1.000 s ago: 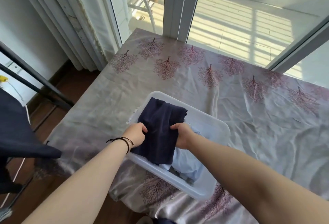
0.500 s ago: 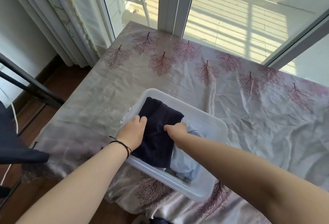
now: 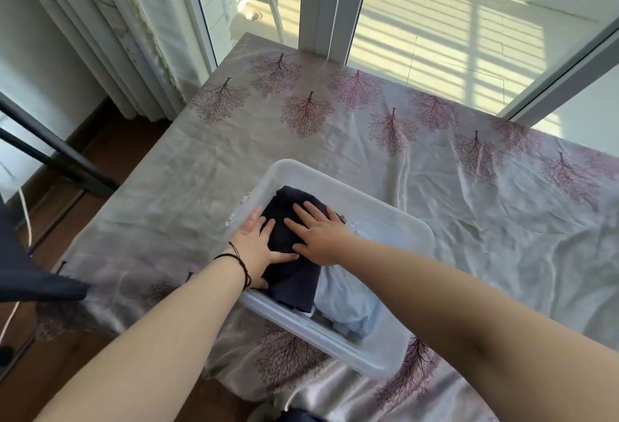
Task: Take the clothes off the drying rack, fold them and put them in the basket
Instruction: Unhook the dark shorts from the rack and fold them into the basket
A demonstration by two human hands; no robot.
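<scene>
Both hands lie flat w/ fingers straight, pressing the folded dark garment (image 3: 291, 254) down into the clear plastic basket (image 3: 395, 220). Left hand (image 3: 256, 247) sits on the garment's left edge, next to the basket's left wall; right hand (image 3: 318, 234) is on top, nearer the middle. Neither one grips anything.

Garment fills the left half of the basket, partly over a light blue piece (image 3: 345, 297) that's bunched up on the right. The basket itself stands near the front edge of the cloth-covered table (image 3: 201, 167).

Risks, as I judge them: the near end of the dark garment rides up to the front rim, so it could spill over or unfold once the palms lift. The lumpy blue piece underneath makes an uneven base, so the fold may slump rightward.

Long axis of the garment runs from near rim to far wall, tilted slightly left at the far end, roughly along the basket's left wall.
</scene>
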